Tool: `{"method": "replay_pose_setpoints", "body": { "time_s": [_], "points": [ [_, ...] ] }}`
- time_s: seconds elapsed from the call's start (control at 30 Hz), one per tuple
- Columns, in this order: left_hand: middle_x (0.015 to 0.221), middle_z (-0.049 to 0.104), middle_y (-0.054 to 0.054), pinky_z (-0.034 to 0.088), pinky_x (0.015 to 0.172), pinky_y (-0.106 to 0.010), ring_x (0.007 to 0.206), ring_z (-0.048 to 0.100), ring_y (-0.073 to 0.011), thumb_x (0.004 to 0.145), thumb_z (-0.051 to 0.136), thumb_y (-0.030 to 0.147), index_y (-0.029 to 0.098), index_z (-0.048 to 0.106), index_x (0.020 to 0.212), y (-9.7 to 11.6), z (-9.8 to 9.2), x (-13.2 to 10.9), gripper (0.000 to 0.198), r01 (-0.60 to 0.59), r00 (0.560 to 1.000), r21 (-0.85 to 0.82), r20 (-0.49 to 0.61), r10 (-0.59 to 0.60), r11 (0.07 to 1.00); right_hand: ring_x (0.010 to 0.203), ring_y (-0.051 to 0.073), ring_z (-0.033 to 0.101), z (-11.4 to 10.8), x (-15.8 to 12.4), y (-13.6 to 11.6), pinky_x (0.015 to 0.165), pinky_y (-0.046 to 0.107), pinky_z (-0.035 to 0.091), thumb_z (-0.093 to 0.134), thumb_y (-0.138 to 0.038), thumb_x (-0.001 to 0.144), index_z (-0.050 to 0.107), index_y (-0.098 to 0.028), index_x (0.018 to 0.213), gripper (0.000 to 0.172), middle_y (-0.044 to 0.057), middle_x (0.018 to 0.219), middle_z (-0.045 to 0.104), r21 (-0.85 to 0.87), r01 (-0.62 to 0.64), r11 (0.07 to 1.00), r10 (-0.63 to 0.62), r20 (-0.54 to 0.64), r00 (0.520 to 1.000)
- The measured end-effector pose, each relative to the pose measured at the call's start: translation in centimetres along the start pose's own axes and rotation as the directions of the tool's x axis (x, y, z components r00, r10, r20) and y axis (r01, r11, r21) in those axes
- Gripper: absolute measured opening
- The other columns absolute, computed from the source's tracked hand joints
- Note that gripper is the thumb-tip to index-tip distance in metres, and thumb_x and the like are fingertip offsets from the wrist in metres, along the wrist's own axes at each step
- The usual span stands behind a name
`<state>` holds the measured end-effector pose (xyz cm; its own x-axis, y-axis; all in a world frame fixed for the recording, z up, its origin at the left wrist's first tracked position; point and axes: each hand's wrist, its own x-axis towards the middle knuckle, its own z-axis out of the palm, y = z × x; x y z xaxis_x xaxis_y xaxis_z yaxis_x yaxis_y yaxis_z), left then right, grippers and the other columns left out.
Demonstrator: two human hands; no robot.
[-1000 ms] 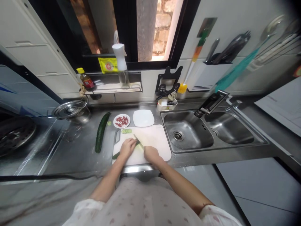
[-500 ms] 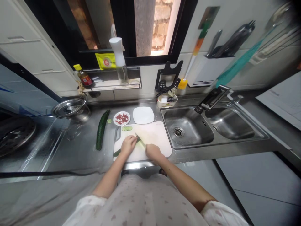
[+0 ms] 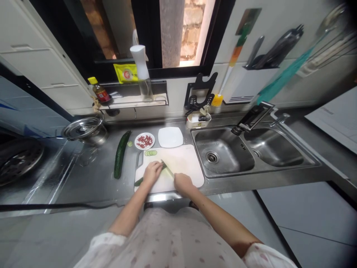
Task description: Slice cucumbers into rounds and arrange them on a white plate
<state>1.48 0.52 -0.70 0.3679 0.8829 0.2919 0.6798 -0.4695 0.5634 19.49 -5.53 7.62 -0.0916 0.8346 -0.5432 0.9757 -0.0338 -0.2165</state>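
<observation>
On the white cutting board [image 3: 186, 160], my left hand [image 3: 153, 172] is closed over a cucumber [image 3: 138, 182], whose dark green end sticks out below the wrist. My right hand [image 3: 182, 184] grips a knife [image 3: 168, 169] by its handle, which the fingers hide. The blade slants up and left against the cucumber's cut end, beside my left fingertips. Several pale green cucumber slices [image 3: 151, 153] lie overlapped in a row near the board's top left. A whole cucumber [image 3: 120, 154] rests on the counter to the left, with a small cut end piece [image 3: 129, 143] by it.
Behind the board stand a small plate of chopped red pieces [image 3: 144, 141] and a white square plate [image 3: 170, 137]. A double sink [image 3: 223, 160] adjoins the board's right side. A lidded steel pot [image 3: 86, 130] sits at the left. A shelf [image 3: 134, 100] holds bottles under the window.
My right hand has shifted slightly to the right and down with the knife. My left hand stays in place on the cucumber.
</observation>
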Motion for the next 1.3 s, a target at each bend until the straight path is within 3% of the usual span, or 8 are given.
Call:
{"method": "replay_pose_setpoints", "body": {
  "time_s": [0.27,0.47,1.3],
  "points": [
    [0.092,0.066,-0.005,0.047,0.084,-0.031,0.090,0.058,-0.0176,0.092,0.051,0.025,0.022,0.071,0.102,-0.1,0.2,0.0,0.022,0.000,1.000,-0.011,0.000,0.000,1.000,0.099,0.024,0.066,0.3,1.7,-0.6,0.078,0.031,0.048,0.041,-0.011,0.087,0.066,-0.013,0.107,0.032,0.016,0.102,0.070,0.019,0.012,1.000,-0.011,-0.062,0.998],
    [0.093,0.066,-0.005,0.047,0.084,-0.032,0.091,0.059,-0.0177,0.092,0.052,0.025,0.023,0.071,0.101,-0.1,0.4,0.0,0.021,-0.005,1.000,-0.018,-0.017,0.005,1.000,0.100,0.023,0.065,0.6,1.2,-0.2,0.080,0.030,0.047,0.041,-0.010,0.085,0.066,-0.013,0.107,0.034,0.017,0.103,0.069,0.011,0.008,1.000,-0.008,-0.079,0.997],
    [0.095,0.067,-0.006,0.048,0.083,-0.033,0.089,0.060,-0.0186,0.092,0.051,0.028,0.023,0.071,0.101,-1.3,1.5,-0.2,0.023,-0.023,0.999,-0.030,-0.032,0.022,0.999,0.101,0.023,0.065,0.4,0.8,-0.1,0.080,0.029,0.047,0.043,-0.011,0.087,0.066,-0.012,0.107,0.031,0.016,0.104,0.069,-0.020,0.009,1.000,-0.010,-0.033,0.999]
  ]
}}
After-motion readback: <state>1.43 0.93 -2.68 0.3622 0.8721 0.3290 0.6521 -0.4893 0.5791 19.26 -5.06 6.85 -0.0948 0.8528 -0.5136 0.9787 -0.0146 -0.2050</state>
